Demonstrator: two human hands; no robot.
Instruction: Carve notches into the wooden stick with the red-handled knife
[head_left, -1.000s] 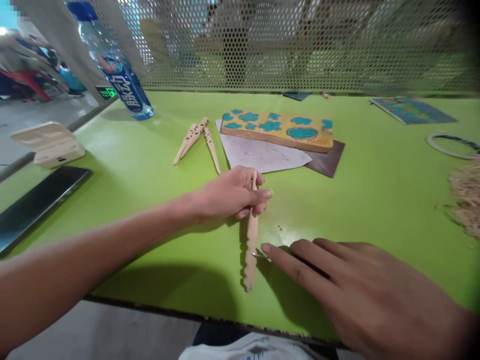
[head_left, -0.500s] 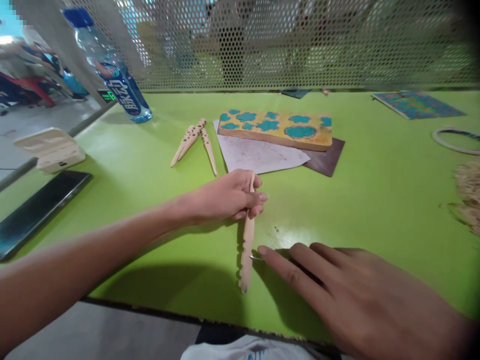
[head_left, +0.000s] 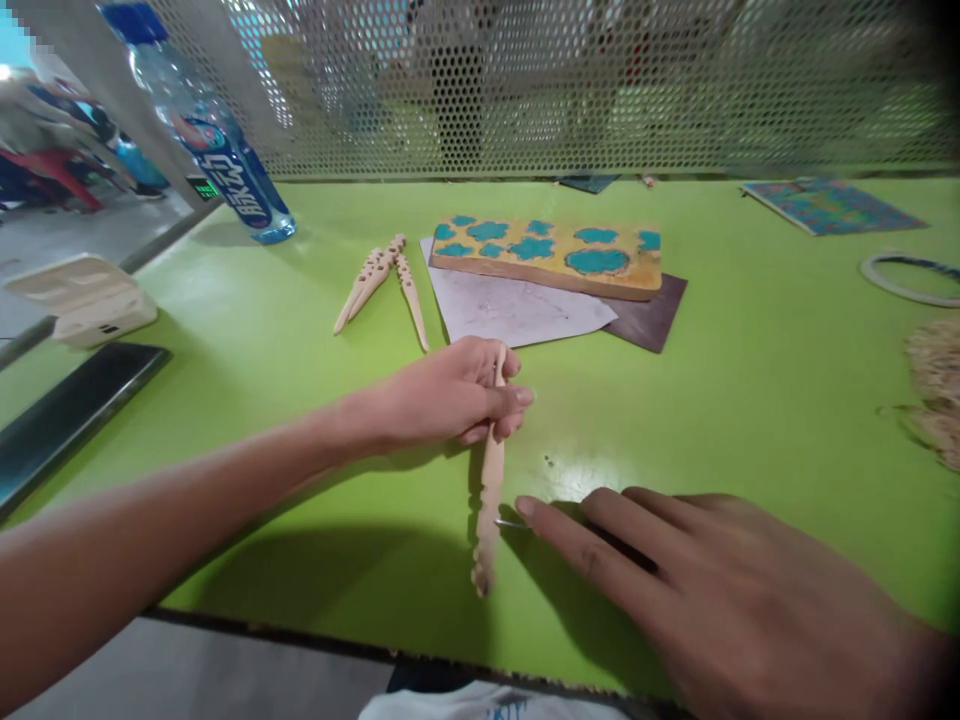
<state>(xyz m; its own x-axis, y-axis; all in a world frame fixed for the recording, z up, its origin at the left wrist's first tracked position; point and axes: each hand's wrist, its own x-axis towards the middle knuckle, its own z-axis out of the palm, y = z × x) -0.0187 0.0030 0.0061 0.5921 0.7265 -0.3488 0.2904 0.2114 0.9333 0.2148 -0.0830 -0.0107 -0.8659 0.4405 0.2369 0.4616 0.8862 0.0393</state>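
Observation:
A pale notched wooden stick (head_left: 490, 480) points down toward the table's front edge, its upper end pinched between the thumb and fingers of my left hand (head_left: 480, 392). From the right, my right hand (head_left: 705, 580) reaches in low with its index finger extended along a thin metal tool (head_left: 513, 523), whose tip touches or nearly touches the stick's right side. The rest of the tool is hidden under my right hand. Several similar carved wooden pieces (head_left: 382, 275) lie beyond my left hand.
A painted wooden block (head_left: 547, 256) rests on white paper (head_left: 510, 313) and a dark sheet (head_left: 651, 322). At left are a water bottle (head_left: 217, 150), a white case (head_left: 94, 300) and a phone (head_left: 75, 415). A ring (head_left: 911, 280) and coiled strands (head_left: 937, 385) lie right. Perforated panel (head_left: 525, 90) behind.
The view has shifted slightly. The stick's lower end has swung a little left and toward the front edge; both hands keep nearly the same pose.

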